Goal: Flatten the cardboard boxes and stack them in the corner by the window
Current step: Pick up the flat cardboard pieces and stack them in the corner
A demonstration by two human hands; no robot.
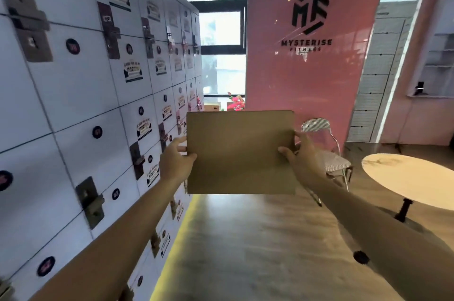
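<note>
A: Cardboard box point(240, 152), flattened, held upright in the air at chest level, broad face to camera, window point(222, 30) straight ahead.
B: Why upright?
A: Looks like a carry toward the window corner, lockers point(73, 94) to the left.
B: Hands?
A: Left hand point(177, 160) pinches the left edge, right hand point(301, 155) clamps the right edge, thumbs in front, arms extended, well apart.

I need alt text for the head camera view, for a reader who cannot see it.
Two bare hands hold a flattened cardboard box upright in front of the camera, the left hand gripping its left edge and the right hand its right edge. White lockers line the left wall; a window lies ahead.
</note>
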